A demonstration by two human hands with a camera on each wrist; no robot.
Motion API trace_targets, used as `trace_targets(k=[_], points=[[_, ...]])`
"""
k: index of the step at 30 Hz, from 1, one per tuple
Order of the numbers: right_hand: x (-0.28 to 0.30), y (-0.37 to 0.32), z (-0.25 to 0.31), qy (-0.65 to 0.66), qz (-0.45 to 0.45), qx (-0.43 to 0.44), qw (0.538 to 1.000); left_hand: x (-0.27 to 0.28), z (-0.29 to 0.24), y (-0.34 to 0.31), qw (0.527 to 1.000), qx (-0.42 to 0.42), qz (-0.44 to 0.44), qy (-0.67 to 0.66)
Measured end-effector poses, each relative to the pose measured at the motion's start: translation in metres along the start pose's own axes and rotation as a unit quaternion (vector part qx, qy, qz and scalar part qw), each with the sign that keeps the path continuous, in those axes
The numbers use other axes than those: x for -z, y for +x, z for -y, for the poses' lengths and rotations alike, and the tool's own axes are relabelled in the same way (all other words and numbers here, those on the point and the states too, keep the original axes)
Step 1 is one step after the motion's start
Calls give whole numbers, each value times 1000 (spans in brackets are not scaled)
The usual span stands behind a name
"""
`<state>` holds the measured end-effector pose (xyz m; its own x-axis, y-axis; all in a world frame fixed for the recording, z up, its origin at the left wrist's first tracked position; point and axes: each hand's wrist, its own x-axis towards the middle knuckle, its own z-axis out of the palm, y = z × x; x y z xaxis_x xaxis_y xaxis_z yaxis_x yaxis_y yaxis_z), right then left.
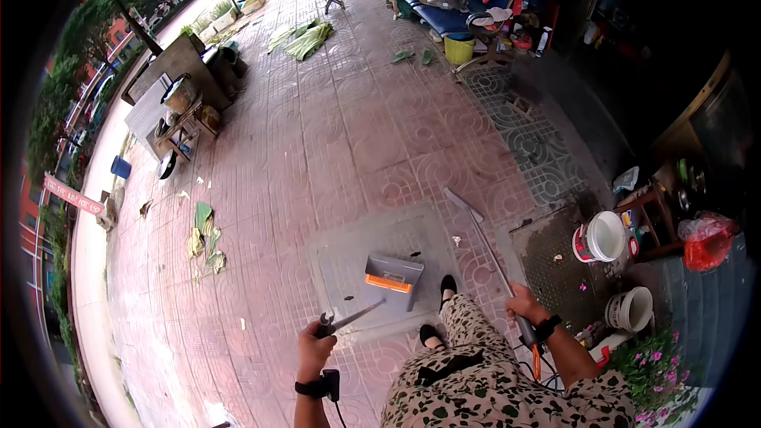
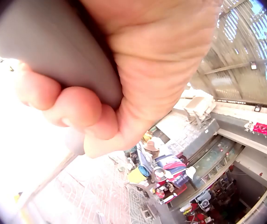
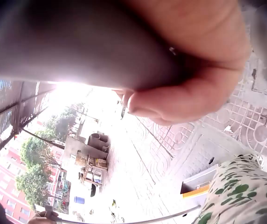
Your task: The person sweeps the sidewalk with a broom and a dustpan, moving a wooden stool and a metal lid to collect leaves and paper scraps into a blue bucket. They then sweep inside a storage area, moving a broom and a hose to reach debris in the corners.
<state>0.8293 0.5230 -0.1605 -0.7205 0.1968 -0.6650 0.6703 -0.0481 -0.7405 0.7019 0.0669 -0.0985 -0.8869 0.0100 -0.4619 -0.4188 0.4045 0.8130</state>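
Red patterned paving (image 1: 341,127) stretches far ahead of both hands in flat daylight. Just ahead of the left hand (image 1: 315,349), a grey cover slab (image 1: 341,254) is set into it. Up and to the left of that hand lie torn green leaves (image 1: 204,230). Far beyond them stands a wooden street cart (image 1: 178,91), with a blue bin (image 1: 120,166) and trees (image 1: 55,103) further left. To the right of the right hand (image 1: 527,303) are a dark metal grate (image 1: 555,257), a white bucket (image 1: 606,236), a second white bucket (image 1: 632,309), a red plastic bag (image 1: 705,239) and pink flowers (image 1: 654,357). Far ahead of that hand, a blue bench (image 1: 464,0) carries hats and clothes, with a yellow bucket (image 1: 458,49) beside it.
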Motion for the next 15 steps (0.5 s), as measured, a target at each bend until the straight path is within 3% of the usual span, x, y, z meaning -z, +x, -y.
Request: trace_targets(k=[6,10,13,15], points=[[18,125,25,-33,-27,64,997,10,-12,39,998,-2,-57,-14],[9,206,68,-56,-49,31,997,13,-32,84,998,15,-68,-6],[-13,250,104,-128,-4,43,991,11,-43,123,996,45,-80,6],[-34,262,106,-247,59,40,967,17,-55,147,994,63,-83,25]])
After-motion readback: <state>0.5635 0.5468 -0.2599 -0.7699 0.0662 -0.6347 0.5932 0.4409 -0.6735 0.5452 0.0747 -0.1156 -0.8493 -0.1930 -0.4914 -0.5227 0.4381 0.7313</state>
